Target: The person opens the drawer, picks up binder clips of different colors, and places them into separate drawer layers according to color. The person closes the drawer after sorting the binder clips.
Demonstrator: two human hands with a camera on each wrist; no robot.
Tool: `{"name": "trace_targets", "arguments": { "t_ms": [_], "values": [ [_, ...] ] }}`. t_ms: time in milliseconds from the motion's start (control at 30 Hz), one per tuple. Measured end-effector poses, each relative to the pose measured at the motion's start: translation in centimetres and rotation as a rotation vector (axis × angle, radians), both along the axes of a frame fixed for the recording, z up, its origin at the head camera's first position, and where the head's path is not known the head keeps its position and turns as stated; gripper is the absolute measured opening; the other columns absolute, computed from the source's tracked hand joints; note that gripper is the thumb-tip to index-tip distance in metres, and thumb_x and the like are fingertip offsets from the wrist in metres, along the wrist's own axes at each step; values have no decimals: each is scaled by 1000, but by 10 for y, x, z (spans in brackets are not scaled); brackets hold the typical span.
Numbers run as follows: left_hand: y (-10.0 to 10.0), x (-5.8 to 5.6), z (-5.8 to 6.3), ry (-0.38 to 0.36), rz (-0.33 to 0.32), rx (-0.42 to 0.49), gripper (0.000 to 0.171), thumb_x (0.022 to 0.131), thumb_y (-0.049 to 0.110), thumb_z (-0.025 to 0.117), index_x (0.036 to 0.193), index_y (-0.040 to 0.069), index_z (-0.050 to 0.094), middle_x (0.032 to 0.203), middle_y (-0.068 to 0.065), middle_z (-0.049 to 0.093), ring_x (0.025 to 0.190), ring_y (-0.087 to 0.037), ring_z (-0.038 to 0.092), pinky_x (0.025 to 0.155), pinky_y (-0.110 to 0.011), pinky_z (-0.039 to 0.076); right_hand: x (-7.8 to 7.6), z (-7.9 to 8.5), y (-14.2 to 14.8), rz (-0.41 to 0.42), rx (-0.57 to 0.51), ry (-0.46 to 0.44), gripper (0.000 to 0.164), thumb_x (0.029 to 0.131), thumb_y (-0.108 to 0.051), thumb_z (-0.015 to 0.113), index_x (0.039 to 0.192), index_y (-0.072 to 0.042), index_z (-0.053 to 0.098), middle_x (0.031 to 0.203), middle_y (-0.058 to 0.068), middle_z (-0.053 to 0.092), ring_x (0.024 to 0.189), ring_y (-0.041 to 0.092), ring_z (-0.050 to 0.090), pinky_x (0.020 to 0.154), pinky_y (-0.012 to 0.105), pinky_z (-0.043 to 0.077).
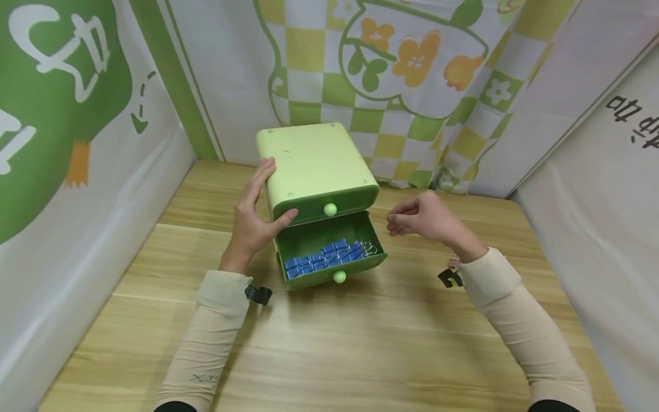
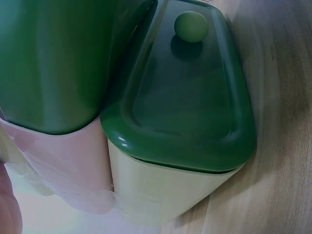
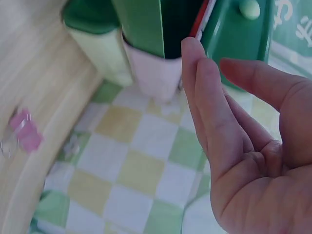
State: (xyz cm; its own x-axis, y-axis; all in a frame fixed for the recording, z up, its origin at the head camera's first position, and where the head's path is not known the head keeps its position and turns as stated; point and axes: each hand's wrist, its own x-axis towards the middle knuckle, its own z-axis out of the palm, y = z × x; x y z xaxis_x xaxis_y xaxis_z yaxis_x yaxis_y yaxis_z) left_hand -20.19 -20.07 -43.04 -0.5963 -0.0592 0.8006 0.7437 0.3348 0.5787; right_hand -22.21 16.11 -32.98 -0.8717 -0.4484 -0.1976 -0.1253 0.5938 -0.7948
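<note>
Some blue clips (image 1: 321, 258) lie in the low drawer (image 1: 310, 281), which is pulled out of a light green box (image 1: 316, 160) in the middle of the head view. The left hand (image 1: 252, 220) holds the box's left side, its thumb on the front. The right hand (image 1: 428, 217) is near the drawer's right side, thumb and fingers apart in its wrist view. A pink clip (image 3: 27, 131) is on the tabletop (image 3: 36, 61), at that view's left.

In front of me hangs a checked curtain (image 1: 393, 143) with orange flowers (image 1: 429, 48); white printed walls (image 1: 103, 200) flank me, and a wood-grain table (image 1: 360, 355) spreads below.
</note>
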Motion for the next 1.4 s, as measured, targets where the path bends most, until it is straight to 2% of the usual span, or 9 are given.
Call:
{"name": "trace_targets", "arguments": {
  "t_ms": [133,233,400,500,600,733,933,1167,1400],
  "values": [
    [-1,0,1,0,9,-7,88,76,32,82,153,2,52,164,-13,49,160,-30,36,134,-46,29,-6,10,19,-55,76,68,25,103,-22,69,119,-4,78,110,17,81,89,16,80,75,24,65],
    [-1,0,3,0,8,-3,87,78,35,82,153,4,52,164,-11,50,160,-29,36,134,-47,29,-12,14,33,-81,119,118,29,104,-24,68,123,-3,77,113,17,81,89,11,79,75,22,64],
    [-2,0,4,-6,16,2,87,77,35,82,153,3,53,164,-12,50,159,-29,37,134,-46,29,-22,11,55,-137,184,171,34,105,-26,67,128,-2,74,116,18,80,91,11,79,89,38,67],
    [0,0,3,-12,19,7,87,76,31,82,151,-2,52,163,-17,49,159,-33,36,135,-46,28,-28,2,69,-180,246,208,37,104,-30,68,129,-3,74,117,18,80,96,21,79,92,48,64],
    [1,0,3,-11,18,13,87,76,29,82,150,-6,51,162,-21,49,159,-35,36,135,-47,27,-34,-9,85,-208,297,236,40,104,-31,67,131,-2,72,121,21,77,104,34,75,91,52,62],
    [1,-1,0,-6,17,7,88,76,32,82,151,-2,52,163,-17,50,159,-32,36,135,-47,28,-42,-23,107,-226,361,246,44,104,-32,65,133,1,70,126,28,73,111,44,70,89,54,62],
    [1,0,1,-3,13,-7,86,78,35,82,153,4,53,164,-11,50,160,-28,36,134,-47,30,-54,-50,136,-220,438,286,39,103,-20,65,129,9,69,124,33,71,112,49,68,95,61,59],
    [1,-1,0,7,17,-16,85,80,36,81,153,3,52,164,-12,49,160,-30,36,134,-48,29,-65,-82,154,-179,544,347,33,99,-8,66,123,15,69,117,35,72,108,50,69,93,60,60],
    [1,0,1,6,22,-17,85,81,37,81,153,3,52,164,-12,49,160,-30,36,134,-47,29,-68,-102,162,-176,579,319,33,101,-7,62,126,14,67,125,36,68,118,53,63,99,64,56]
  ]
}}
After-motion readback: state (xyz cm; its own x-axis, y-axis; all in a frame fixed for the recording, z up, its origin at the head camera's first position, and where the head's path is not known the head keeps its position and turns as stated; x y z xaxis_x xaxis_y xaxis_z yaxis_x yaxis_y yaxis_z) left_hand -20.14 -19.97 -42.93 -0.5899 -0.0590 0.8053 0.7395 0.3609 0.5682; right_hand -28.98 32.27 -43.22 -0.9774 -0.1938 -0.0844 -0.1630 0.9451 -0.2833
